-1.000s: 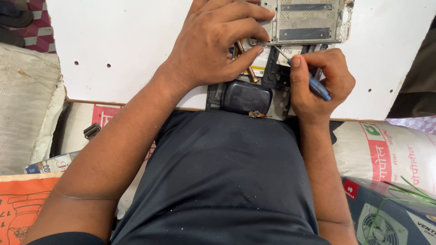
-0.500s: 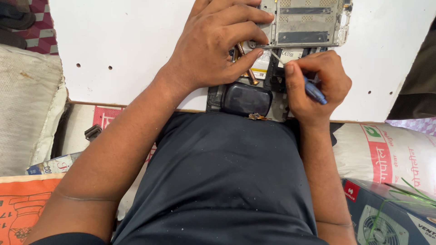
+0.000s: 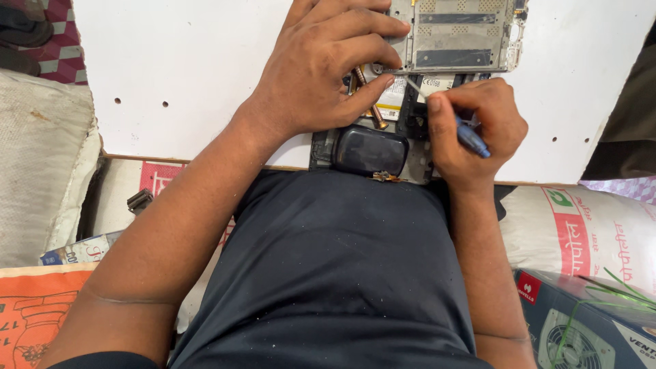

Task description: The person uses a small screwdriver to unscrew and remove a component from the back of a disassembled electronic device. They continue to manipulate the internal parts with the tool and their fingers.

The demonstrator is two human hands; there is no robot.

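White board (image 3: 205, 68), left hand (image 3: 321, 68) pinning metal frame (image 3: 458, 34), right hand (image 3: 475, 126) gripping screwdriver (image 3: 468, 133), dark pouch (image 3: 369, 149) near, perhaps phone parts.

I see a matt white board (image 3: 205, 75), smooth, drilled with small holes. The frame (image 3: 454, 34) on it looks like dull silvery metal with perforated patches. My right hand (image 3: 478, 130) grips a screwdriver (image 3: 470, 135) with a glossy blue plastic handle and thin bright metal shaft. By my left hand (image 3: 321, 68) lie brassy screws (image 3: 372, 113). The dark case (image 3: 369, 149) is glossy plastic. My shirt (image 3: 328, 273) is matt black cloth, speckled. The sack (image 3: 581, 232) looks woven, coarse.
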